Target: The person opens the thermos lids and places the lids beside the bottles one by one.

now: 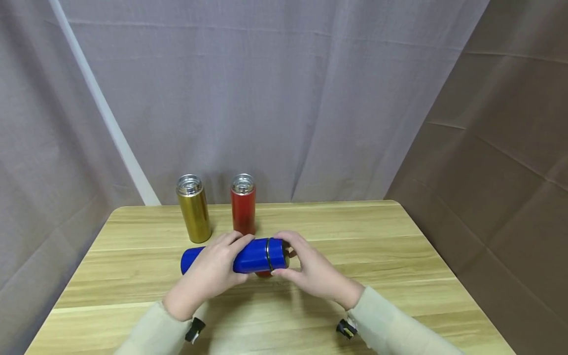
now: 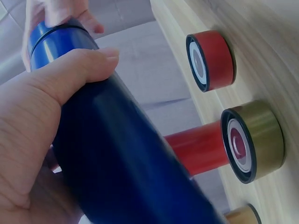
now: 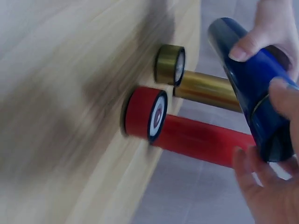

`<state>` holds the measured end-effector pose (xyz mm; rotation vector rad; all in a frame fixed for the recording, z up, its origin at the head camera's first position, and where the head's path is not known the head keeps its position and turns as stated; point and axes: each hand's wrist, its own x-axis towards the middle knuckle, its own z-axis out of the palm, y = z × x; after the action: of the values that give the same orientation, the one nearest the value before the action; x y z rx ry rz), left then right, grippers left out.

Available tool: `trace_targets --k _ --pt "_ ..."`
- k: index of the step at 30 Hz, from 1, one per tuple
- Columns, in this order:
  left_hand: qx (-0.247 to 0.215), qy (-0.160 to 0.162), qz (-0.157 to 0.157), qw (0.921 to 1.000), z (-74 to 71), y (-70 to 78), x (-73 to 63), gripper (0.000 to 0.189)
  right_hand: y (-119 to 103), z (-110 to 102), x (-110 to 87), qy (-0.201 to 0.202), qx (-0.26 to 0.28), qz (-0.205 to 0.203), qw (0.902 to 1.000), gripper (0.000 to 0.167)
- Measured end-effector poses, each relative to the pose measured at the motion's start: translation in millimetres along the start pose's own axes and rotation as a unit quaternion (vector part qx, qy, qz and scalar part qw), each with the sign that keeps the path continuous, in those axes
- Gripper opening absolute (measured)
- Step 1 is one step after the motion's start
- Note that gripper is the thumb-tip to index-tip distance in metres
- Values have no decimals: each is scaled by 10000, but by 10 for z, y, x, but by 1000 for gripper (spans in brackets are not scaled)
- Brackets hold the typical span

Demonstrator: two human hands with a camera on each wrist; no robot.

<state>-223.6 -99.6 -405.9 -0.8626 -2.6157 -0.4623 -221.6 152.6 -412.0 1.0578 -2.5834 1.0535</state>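
A blue thermos flask (image 1: 253, 256) is held lying sideways above the table. My left hand (image 1: 213, 268) grips its body, with the thumb (image 2: 93, 65) across the side. My right hand (image 1: 312, 268) grips the flask's blue cap (image 1: 278, 254) at the right end, where a thin shiny ring marks the seam. Behind stand a gold thermos flask (image 1: 194, 214) and a red thermos flask (image 1: 243, 209), both uncapped. A red cap (image 3: 140, 112) and a gold cap (image 3: 167, 64) rest on the table with hollow sides up. In the head view the flask and hands mostly hide these caps.
The wooden table (image 1: 377, 246) has its back edge close to a grey curtain (image 1: 284, 98). A brown cloth (image 1: 497, 162) hangs along the right side. Small black devices (image 1: 347, 329) sit at both wrists.
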Motion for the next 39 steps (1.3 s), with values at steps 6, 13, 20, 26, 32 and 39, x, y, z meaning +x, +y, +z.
trace_targets --k 6,13,20,26,32,39 --pt "-65 15 -86 9999 8 -15 -17 78 4 51 -5 316 -775 -653 9944 82" --pt "-64 -45 -44 10000 10 16 -27 77 -56 39 6 217 227 903 9954 84" --pt "89 135 154 9998 19 21 -24 77 -70 19 37 206 490 1481 9875 65" --pt "216 296 371 9986 24 23 -22 77 -70 33 37 101 34 1612 9869 59" --pt "182 183 274 9993 28 -2 -28 78 -85 34 33 76 216 1401 9899 63" --pt "138 248 201 9994 30 -32 -29 78 -61 41 18 161 -10 638 9978 72"
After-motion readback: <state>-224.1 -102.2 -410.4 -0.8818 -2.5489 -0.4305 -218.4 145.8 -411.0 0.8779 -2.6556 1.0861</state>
